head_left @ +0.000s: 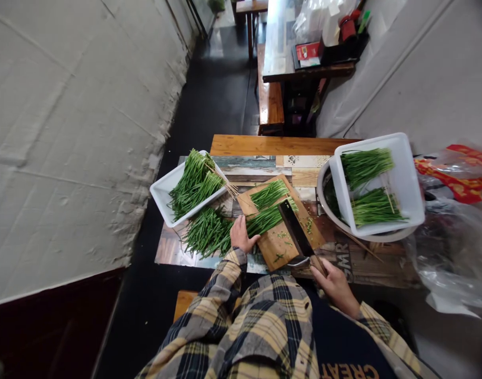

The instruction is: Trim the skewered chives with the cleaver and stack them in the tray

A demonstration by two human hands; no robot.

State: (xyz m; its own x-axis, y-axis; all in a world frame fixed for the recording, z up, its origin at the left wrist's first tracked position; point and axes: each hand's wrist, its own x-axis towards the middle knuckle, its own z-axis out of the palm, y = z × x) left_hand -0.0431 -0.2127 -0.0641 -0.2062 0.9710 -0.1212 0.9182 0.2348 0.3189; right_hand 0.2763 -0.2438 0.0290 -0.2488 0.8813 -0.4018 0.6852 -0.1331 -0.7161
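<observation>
My right hand is wrapped round the wooden handle of a cleaver. Its dark blade lies across the wooden cutting board, close to the pale cut ends of a bunch of garlic chives. At the leafy side of that bunch, my left hand is closed over the stems, thumb pointing right. A second, shorter bunch sits farther back on the board. Small green trimmings are scattered right of the blade. More loose chive leaves spread over the table left of my left hand.
On the left, a white tub holds chives, with thin wooden skewers at its right edge. Another white tub with chive bunches rests on a round basin. Plastic bags lie far right. A bench stands behind the table.
</observation>
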